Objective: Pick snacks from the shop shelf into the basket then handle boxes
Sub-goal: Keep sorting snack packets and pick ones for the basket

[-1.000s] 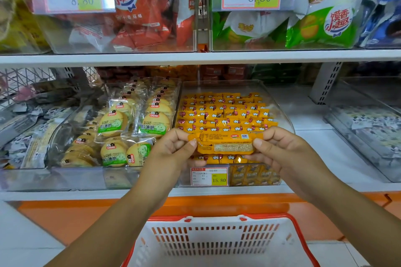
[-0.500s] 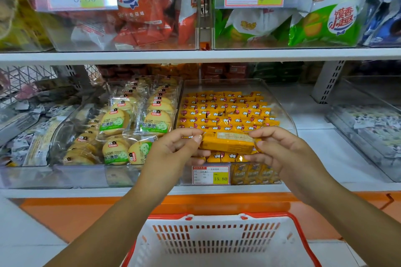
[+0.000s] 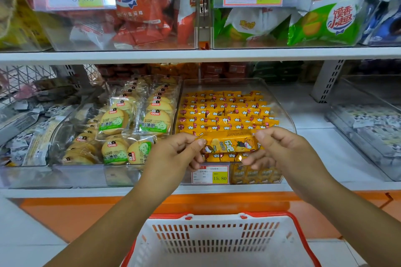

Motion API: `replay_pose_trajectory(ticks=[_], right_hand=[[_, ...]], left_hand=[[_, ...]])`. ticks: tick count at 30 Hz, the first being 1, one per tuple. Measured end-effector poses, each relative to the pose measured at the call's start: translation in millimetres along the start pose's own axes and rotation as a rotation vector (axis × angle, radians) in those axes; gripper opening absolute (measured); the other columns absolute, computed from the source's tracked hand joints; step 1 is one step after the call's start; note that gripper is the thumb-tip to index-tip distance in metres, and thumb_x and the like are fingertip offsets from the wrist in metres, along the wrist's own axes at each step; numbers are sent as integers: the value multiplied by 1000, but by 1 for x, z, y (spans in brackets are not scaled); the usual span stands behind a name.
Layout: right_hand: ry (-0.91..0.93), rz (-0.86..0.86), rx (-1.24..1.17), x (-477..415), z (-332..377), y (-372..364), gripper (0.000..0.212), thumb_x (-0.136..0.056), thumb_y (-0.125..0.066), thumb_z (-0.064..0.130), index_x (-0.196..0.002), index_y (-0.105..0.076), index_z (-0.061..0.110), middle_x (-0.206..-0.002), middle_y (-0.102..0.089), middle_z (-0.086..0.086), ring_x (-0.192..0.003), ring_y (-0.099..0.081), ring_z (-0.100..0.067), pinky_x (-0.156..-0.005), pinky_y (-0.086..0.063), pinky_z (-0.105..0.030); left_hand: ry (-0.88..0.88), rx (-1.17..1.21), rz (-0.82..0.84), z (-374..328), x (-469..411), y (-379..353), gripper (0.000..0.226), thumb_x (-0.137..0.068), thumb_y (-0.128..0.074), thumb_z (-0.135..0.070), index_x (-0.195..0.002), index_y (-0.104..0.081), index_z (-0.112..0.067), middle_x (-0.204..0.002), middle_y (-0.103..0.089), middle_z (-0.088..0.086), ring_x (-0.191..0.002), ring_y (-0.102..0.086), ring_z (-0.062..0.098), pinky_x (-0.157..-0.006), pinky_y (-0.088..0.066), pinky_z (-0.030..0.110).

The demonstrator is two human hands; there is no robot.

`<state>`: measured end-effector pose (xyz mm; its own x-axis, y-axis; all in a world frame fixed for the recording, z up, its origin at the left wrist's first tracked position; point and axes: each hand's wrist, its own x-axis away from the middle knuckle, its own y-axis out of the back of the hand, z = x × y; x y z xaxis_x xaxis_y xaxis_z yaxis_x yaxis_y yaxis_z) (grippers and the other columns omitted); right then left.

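The left hand (image 3: 173, 154) and the right hand (image 3: 282, 151) are both holding one yellow snack packet (image 3: 230, 144), each hand pinching one end between thumb and fingertips. The packet is lying level between the hands, in the air just above the front part of the clear bin (image 3: 227, 84), where many packets of the same kind are standing in rows.

Compared with half a second ago, the packet is now turned. Before, it was showing a narrow plain side with small print; now its printed face with a cartoon figure is looking toward the camera. The hands are staying at almost the same place, and the pinch on both ends is not changing.

A price tag (image 3: 210, 174) reading 15.80 is sitting on the bin front, partly behind the left hand. In the neighbouring bin to the left, packs of round biscuits (image 3: 112, 121) are lying. The white basket (image 3: 206, 253) with a red rim is waiting below the hands, in front of the shelf (image 3: 314, 115).
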<state>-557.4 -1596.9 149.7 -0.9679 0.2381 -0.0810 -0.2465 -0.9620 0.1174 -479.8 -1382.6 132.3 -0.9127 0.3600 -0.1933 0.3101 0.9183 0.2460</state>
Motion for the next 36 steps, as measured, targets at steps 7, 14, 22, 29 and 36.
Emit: replay_pose_trajectory(ticks=[7,14,22,29,36], right_hand=[[0,-10,41,0,2,-4,20,-86,-67,26,-101,-64,14,-90,-77,-2,-76,-74,-15,-63,-55,-19],[106,-208,39,-33,13,16,20,-89,-69,11,-106,-60,19,-95,-76,3,-81,-74,-16,-75,-58,-29],[232,-215,553,-114,30,19,20,-91,-69,27,-104,-54,30,-86,-68,8,-72,-62,-2,-54,-43,-13],[118,175,1104,-159,28,17,31,-93,-64,37,-122,-55,31,-109,-60,2,-80,-57,-11,-60,-41,-21],[90,402,1187,-179,-1,14,26,-101,-51,29,-125,-62,23,-128,-60,2,-107,-55,-11,-89,-43,-23]], left_hand=[[-39,-225,-42,0,-2,-8,21,-94,-61,-33,-75,-67,-26,-63,-66,-2,-54,-61,8,-54,-51,24],[-252,-560,-26,-9,-31,-21,37,-97,-55,-42,-133,-56,-32,-117,-55,-18,-108,-51,-5,-91,-45,16],[-80,-1040,268,4,-73,-37,66,-103,-21,-56,-159,-9,-23,-166,1,-4,-152,7,14,-122,4,36],[-85,-1080,261,14,-68,-39,63,-103,-17,-52,-159,-9,-23,-166,3,-4,-151,17,11,-122,14,35],[-80,-1058,261,16,-67,-40,64,-102,-14,-54,-159,-10,-24,-166,2,-6,-150,19,9,-121,17,33]])
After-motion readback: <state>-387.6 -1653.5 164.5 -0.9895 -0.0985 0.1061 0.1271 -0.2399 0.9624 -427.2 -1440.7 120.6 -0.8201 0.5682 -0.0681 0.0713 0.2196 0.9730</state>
